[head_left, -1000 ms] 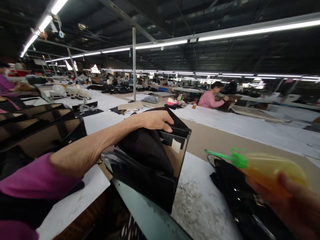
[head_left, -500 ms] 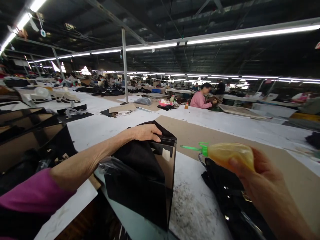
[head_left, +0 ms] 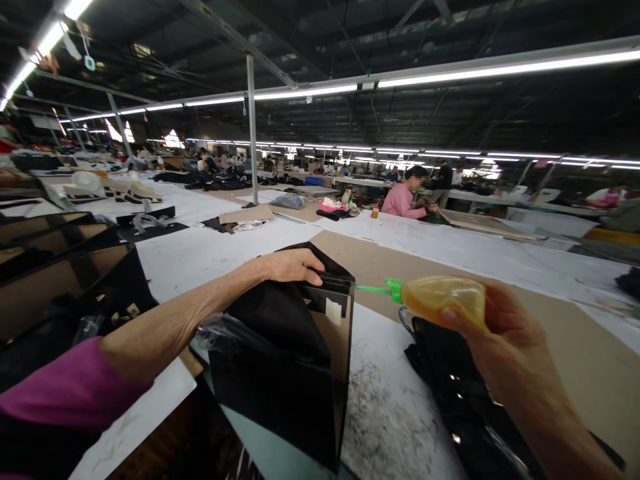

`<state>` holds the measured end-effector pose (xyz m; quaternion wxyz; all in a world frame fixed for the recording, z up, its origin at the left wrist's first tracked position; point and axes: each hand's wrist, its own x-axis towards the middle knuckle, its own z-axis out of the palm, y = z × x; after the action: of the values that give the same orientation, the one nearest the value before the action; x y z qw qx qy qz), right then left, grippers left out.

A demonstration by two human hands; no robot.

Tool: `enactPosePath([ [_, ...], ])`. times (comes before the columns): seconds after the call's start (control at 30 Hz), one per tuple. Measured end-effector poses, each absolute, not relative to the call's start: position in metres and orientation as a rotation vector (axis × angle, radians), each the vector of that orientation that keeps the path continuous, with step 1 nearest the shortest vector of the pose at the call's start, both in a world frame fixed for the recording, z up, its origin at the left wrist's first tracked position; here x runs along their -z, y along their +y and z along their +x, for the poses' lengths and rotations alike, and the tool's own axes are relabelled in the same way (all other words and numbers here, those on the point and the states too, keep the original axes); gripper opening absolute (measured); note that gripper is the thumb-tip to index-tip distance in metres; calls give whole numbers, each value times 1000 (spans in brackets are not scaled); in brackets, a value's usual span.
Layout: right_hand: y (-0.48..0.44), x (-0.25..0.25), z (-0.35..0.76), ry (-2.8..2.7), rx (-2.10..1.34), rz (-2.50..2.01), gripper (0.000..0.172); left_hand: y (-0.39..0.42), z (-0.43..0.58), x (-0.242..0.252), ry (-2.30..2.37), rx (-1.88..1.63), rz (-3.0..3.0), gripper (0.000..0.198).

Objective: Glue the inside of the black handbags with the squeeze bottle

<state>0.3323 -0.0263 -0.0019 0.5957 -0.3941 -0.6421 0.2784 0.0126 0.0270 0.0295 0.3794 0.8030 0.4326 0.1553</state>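
A black box-shaped bag body (head_left: 280,373) stands at the table's near edge, its brown board lining showing on the right. My left hand (head_left: 295,265) grips its upper edge, thumb and fingers pinching the rim near the right corner. In my right hand (head_left: 500,327) is a squeeze glue bottle (head_left: 435,297) with yellowish contents and a green nozzle. The bottle lies sideways, and its nozzle tip points left, at or very close to the bag's upper right corner. Whether it touches cannot be made out. A pale patch sits on the lining below the rim.
Black bag pieces with metal fittings (head_left: 465,393) lie below my right hand. More black box bodies (head_left: 75,273) stand at left. A brown board strip (head_left: 380,260) crosses the white table. Across it a co-worker in pink (head_left: 403,197) sits near a small orange bottle (head_left: 375,212).
My right hand has moved left with the glue bottle, bringing the nozzle tip to the bag's upper corner. My left hand keeps its hold on the rim.
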Motion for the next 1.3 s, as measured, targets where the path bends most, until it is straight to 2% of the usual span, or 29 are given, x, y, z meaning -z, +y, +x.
enactPosePath([
  [0.4,-34,0,326,-1557,-506,-840,37,26,12,-31,1115,-366,2057,19],
  [0.57,-31,13,336,-1593,-579,-973,40,24,15,-31,1128,-364,2098,17],
  [0.9,-28,13,333,-1488,-661,-902,41,17,16,-32,1152,-362,2088,17],
  [1.03,-34,13,335,-1391,-735,-967,44,14,17,-43,1123,-359,2093,19],
  [1.3,-49,-10,335,-1211,-900,-791,41,18,39,-88,1114,-277,2335,16],
])
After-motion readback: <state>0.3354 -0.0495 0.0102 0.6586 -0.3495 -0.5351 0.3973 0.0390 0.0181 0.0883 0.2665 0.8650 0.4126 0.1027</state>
